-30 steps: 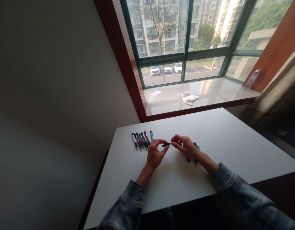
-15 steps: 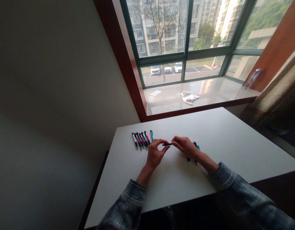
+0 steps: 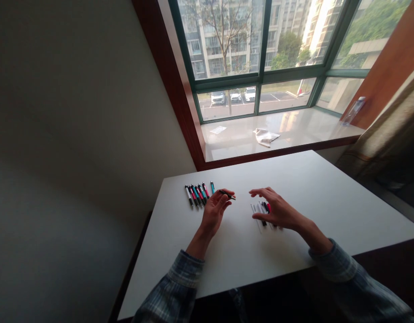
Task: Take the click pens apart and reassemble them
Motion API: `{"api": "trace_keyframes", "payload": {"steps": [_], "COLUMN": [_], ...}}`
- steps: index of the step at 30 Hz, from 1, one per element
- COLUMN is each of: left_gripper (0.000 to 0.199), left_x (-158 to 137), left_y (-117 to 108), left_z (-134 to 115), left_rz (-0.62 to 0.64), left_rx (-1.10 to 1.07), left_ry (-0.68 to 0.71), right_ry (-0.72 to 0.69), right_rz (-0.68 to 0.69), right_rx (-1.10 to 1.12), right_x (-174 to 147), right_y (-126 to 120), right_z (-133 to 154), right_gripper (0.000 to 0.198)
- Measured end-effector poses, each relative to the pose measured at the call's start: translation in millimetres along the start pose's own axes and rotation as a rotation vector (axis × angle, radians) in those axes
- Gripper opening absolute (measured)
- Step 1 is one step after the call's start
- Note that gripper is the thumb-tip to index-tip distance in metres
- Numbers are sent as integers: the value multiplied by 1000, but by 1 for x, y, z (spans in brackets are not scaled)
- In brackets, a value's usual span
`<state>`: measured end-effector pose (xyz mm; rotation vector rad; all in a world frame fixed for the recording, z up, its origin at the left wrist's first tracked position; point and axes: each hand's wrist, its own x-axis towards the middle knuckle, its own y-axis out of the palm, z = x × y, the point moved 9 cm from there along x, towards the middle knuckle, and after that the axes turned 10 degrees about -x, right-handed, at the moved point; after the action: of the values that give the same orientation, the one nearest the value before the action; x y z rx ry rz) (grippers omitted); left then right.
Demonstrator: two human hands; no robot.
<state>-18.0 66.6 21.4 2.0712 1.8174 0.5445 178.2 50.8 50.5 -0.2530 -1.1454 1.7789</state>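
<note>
Between the thumb and fingers of my left hand (image 3: 213, 209) is a dark pen part (image 3: 228, 195), its pointed tip facing right. My right hand (image 3: 277, 210) hovers with fingers spread over a group of loose pen parts. Among these I see thin white refills (image 3: 254, 211), a black piece (image 3: 264, 221) and a red barrel (image 3: 268, 207); my palm hides others. Left of my left hand lies a row of pens (image 3: 195, 196) in white, red and blue with black grips. A shorter blue barrel (image 3: 212, 187) lies at the row's right end.
The white table (image 3: 233, 264) reaches to the window sill (image 3: 237, 146). A crumpled white cloth (image 3: 266, 137) and a piece of paper (image 3: 218, 130) lie on the sill. A clear bottle (image 3: 355, 111) stands at its right end, near a curtain (image 3: 388, 112).
My right hand has let go of the dark pen part, moved right and opened above the loose parts. My left hand has turned and shifted slightly left, still holding the part.
</note>
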Motion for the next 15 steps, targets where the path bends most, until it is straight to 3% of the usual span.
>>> {"api": "trace_keyframes", "payload": {"steps": [4, 7, 15], "left_gripper": [33, 37, 37], "left_x": [0, 0, -1], "left_y": [-5, -7, -6], "left_z": [9, 13, 19], "left_rz": [-57, -75, -47], "left_rx": [-52, -13, 152], "left_ry": [-86, -102, -125], "right_ry": [9, -1, -34], "right_rz": [160, 215, 128], "right_rx": [-143, -167, -194], "right_x": [-20, -25, -15], "right_y": [0, 8, 5], "right_z": [-13, -14, 3], "right_gripper": [88, 92, 103]}}
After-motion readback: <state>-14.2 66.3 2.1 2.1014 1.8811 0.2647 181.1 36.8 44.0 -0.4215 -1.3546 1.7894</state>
